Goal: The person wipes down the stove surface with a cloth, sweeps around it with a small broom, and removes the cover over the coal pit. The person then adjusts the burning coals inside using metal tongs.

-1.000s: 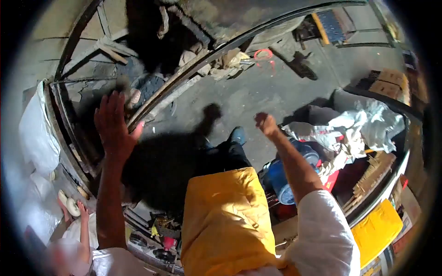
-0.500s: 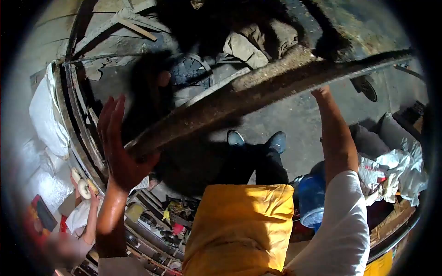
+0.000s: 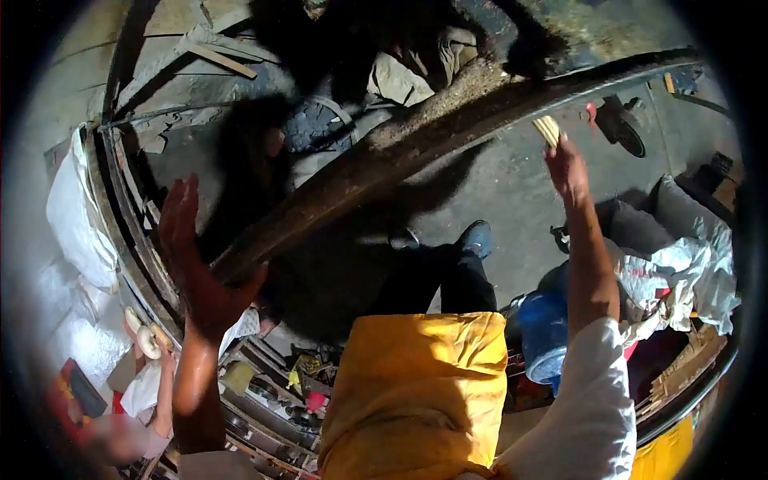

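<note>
Grip of the right hand (image 3: 568, 170): clenched around a small bundle of pale sticks (image 3: 547, 130), whose free ends project forward and to the left beyond the fingers. The long axis of the bundle roughly continues the line of the forearm, canted leftward, and lies crosswise to the dark beam (image 3: 384, 172), which rises from lower left to upper right. In this view the free ends meet the near edge of the beam, along its right half; contact cannot be told. Left hand (image 3: 200, 264): released, fingers extended and thumb spread, beside the lower left end of the beam; whether the palm touches it is unclear. The right hand alone is at the sticks; the left is well apart, at the beam's opposite end. Below the beam are the floor (image 3: 520, 200) and a shoe (image 3: 478, 238); a blue container (image 3: 544, 340) stands beside the right arm, and a yellow apron (image 3: 424, 384) covers the wearer's front.
</note>
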### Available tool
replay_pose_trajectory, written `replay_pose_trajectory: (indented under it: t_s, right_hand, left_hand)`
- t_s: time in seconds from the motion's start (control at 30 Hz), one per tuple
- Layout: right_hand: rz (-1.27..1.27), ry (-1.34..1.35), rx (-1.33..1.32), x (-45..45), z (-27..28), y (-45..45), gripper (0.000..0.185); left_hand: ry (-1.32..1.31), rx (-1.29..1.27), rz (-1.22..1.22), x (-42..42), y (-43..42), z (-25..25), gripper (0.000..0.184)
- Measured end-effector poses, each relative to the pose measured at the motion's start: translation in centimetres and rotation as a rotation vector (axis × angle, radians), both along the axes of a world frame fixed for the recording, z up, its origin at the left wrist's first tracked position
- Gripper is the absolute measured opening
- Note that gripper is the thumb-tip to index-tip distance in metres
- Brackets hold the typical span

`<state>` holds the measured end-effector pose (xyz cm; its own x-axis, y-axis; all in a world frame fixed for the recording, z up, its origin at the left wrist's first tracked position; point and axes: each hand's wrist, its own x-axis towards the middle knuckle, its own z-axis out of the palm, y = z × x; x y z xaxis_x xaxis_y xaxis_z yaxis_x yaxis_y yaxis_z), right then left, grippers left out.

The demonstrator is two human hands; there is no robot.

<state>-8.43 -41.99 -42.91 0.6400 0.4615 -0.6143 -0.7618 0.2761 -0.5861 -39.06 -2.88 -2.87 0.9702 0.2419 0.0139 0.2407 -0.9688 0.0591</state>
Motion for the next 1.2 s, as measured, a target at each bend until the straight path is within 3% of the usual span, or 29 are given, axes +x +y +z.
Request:
replay_pose_trajectory:
  t_s: [0.03, 0.1, 0.13, 0.17, 0.23, 0.27, 0.33, 0.4, 0.47, 0.53, 0.6, 0.67, 0.73, 0.8, 0.87, 1.0, 1.07, 1.13, 1.2]
  right_hand:
    - [0.084, 0.005, 0.061, -1.4, -0.9, -2.7, 0.027]
    - [-0.012, 0.099, 0.025, -5.9, -0.6, -7.6, 0.024]
    - [-0.135, 0.216, -0.167, -8.3, 2.1, -8.5, 0.022]
    - [-0.101, 0.169, -0.017, -10.6, 2.8, -11.5, 0.020]
    - [-0.335, 0.365, -0.194, -15.1, 6.8, -14.6, 0.019]
    - [-0.205, 0.315, -0.106, -17.7, 6.3, -19.2, 0.022]
    - [-0.214, 0.383, -0.095, -20.4, 8.1, -23.1, 0.021]
    - [-0.083, 0.296, -0.093, -22.0, 10.5, -25.5, 0.020]
    - [0.087, 0.083, -0.402, -20.6, 18.2, -23.1, 0.025]
    - [0.201, -0.018, -0.339, -18.8, 22.2, -22.4, 0.020]
    - [-0.162, 0.228, 0.042, -18.2, 26.0, -21.5, 0.023]
    - [-0.072, 0.046, -0.056, -17.6, 36.3, -16.0, 0.035]
    - [0.187, 0.015, -0.009, -18.2, 40.5, -15.3, 0.049]
    - [0.240, 0.057, 0.025, -18.7, 43.7, -13.5, 0.074]
    - [0.294, 0.025, 0.102, -18.5, 48.2, -9.5, 0.080]
    - [0.339, -0.067, 0.027, -18.8, 50.4, -4.7, 0.055]
    - [0.303, -0.063, -0.079, -20.1, 51.1, -3.3, 0.049]
    - [0.382, -0.143, -0.086, -20.9, 49.8, -3.6, 0.049]
    - [0.411, -0.194, -0.256, -21.8, 47.5, -4.8, 0.042]
  left_hand:
    - [-0.025, -0.047, -0.003, 0.1, -0.1, 0.0, 0.094]
    - [-0.061, -0.103, -0.010, 0.0, -0.3, 0.0, 0.094]
    - [-0.041, -0.068, 0.026, -0.1, -0.4, 0.0, 0.094]
    - [-0.020, -0.033, 0.060, -0.3, -0.6, 0.0, 0.095]
    - [-0.048, -0.047, 0.038, 0.0, -0.4, 0.2, 0.095]
    - [-0.052, -0.061, 0.023, 0.0, -0.4, 0.3, 0.095]
    - [-0.119, -0.097, 0.001, -0.3, -0.2, -0.8, 0.095]
    - [-0.091, -0.144, 0.049, 1.3, -1.2, 2.0, 0.094]
    - [-0.030, -0.126, 0.090, 1.0, -1.3, 2.6, 0.091]
    - [-0.006, -0.057, 0.109, 0.6, -1.6, 2.3, 0.088]
    - [0.069, -0.018, 0.108, 0.2, -1.8, 2.5, 0.085]
    - [0.101, 0.037, 0.145, 0.0, -2.3, 2.7, 0.086]
    - [0.051, -0.018, 0.253, -0.1, -3.4, 3.4, 0.085]
    - [-0.030, -0.068, 0.261, -0.6, -4.9, 5.3, 0.084]
    - [-0.092, -0.114, 0.218, -1.8, -7.5, 7.6, 0.081]
    - [0.008, -0.303, 0.178, -7.5, -12.5, 9.4, 0.076]
    - [-0.015, -0.438, 0.221, -12.2, -14.3, 7.5, 0.073]
    - [0.210, -0.695, 0.423, -17.0, -15.5, 7.3, 0.072]
    - [0.271, -0.873, 0.676, -25.2, -17.1, 1.2, 0.066]
